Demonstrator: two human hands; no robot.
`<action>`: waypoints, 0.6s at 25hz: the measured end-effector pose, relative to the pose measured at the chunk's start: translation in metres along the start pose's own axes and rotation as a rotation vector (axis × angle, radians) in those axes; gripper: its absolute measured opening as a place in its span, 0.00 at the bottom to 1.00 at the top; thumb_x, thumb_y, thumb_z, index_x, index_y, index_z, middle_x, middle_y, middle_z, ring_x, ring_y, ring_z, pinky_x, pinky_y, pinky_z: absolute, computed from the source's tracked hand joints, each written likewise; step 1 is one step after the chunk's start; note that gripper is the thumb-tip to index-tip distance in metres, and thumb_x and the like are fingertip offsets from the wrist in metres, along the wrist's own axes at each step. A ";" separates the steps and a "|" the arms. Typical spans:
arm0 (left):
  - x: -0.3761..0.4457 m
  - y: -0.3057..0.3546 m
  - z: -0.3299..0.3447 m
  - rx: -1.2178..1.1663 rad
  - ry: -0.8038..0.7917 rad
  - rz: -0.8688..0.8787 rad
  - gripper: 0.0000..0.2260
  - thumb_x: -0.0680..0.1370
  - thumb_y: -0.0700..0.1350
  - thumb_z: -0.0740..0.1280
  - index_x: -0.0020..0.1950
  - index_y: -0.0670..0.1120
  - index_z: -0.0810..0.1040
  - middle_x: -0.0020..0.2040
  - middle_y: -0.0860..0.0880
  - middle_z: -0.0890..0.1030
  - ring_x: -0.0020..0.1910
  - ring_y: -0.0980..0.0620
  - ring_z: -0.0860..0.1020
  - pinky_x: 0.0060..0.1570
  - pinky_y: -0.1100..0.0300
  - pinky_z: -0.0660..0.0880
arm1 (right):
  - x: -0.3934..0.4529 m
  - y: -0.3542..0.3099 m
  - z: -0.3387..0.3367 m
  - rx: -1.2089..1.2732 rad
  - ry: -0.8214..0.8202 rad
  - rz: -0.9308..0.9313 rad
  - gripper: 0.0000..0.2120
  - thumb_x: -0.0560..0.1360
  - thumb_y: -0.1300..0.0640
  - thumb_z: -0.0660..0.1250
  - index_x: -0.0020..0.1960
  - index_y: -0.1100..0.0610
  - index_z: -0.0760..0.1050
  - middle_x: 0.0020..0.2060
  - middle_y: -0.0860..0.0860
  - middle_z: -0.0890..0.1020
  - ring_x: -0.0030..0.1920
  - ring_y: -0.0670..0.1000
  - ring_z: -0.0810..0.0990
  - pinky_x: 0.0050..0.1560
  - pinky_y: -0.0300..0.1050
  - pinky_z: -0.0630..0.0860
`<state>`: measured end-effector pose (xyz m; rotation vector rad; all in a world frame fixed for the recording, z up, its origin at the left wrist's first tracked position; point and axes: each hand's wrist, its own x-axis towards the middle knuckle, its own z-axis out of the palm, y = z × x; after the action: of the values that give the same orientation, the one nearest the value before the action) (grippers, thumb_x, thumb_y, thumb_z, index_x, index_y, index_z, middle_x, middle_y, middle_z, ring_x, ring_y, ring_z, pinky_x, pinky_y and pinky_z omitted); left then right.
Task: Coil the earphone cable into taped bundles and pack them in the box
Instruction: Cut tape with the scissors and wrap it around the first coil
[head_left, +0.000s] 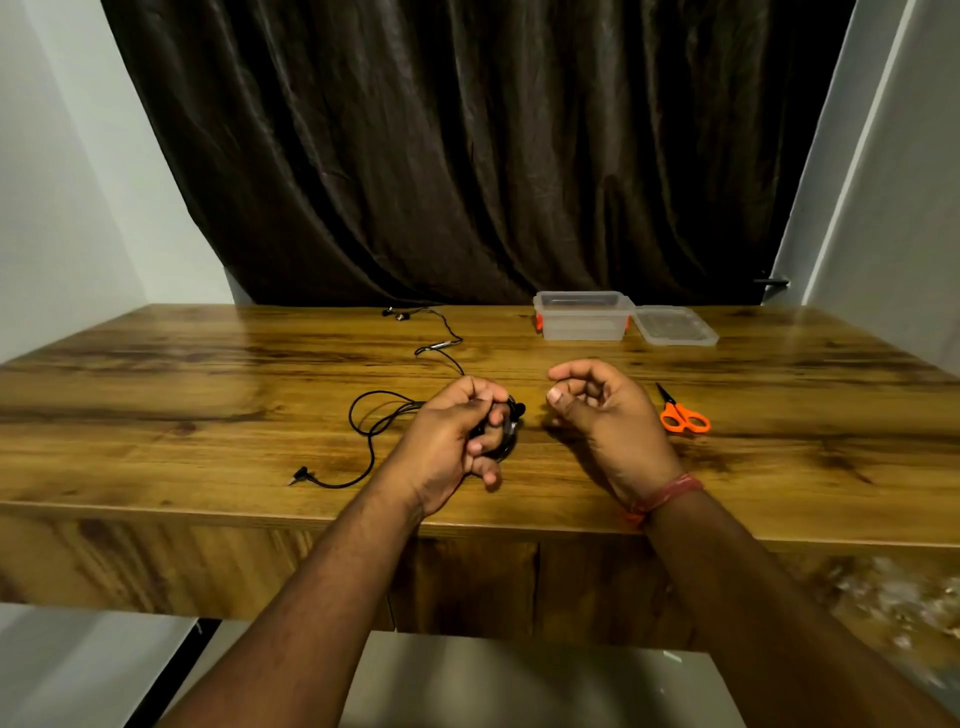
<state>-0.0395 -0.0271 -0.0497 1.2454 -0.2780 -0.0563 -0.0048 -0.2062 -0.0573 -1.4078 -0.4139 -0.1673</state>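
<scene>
Left hand (457, 431) fingers grip coiled cable (363, 415); right hand (602, 410) fingers loosely curled, empty, beside scissors (683, 415).

Two hands (457, 431), one earphone cable (363, 415), one box (582, 317), one lid (675, 325), one scissors (683, 415).
</scene>
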 end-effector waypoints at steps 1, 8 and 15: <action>0.001 0.000 0.000 0.007 0.003 -0.007 0.06 0.83 0.38 0.54 0.55 0.43 0.71 0.36 0.49 0.71 0.25 0.57 0.61 0.20 0.64 0.67 | 0.000 -0.001 0.001 -0.018 0.009 -0.014 0.09 0.76 0.68 0.68 0.51 0.55 0.78 0.36 0.47 0.76 0.38 0.46 0.76 0.42 0.46 0.76; 0.001 0.001 0.003 0.014 0.035 -0.029 0.07 0.83 0.37 0.56 0.60 0.44 0.65 0.35 0.48 0.74 0.25 0.57 0.62 0.20 0.66 0.64 | -0.004 -0.007 0.006 -0.128 0.043 -0.105 0.12 0.75 0.70 0.69 0.53 0.56 0.75 0.38 0.49 0.79 0.39 0.42 0.76 0.43 0.40 0.76; 0.000 -0.001 0.000 0.029 -0.020 -0.007 0.05 0.82 0.35 0.57 0.53 0.43 0.70 0.35 0.46 0.74 0.27 0.55 0.65 0.20 0.66 0.65 | -0.006 -0.010 0.007 -0.171 0.100 -0.163 0.14 0.74 0.70 0.69 0.54 0.55 0.74 0.39 0.49 0.79 0.39 0.41 0.76 0.44 0.34 0.75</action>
<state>-0.0394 -0.0279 -0.0505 1.2752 -0.2928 -0.0715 -0.0155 -0.2020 -0.0497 -1.5258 -0.4394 -0.4119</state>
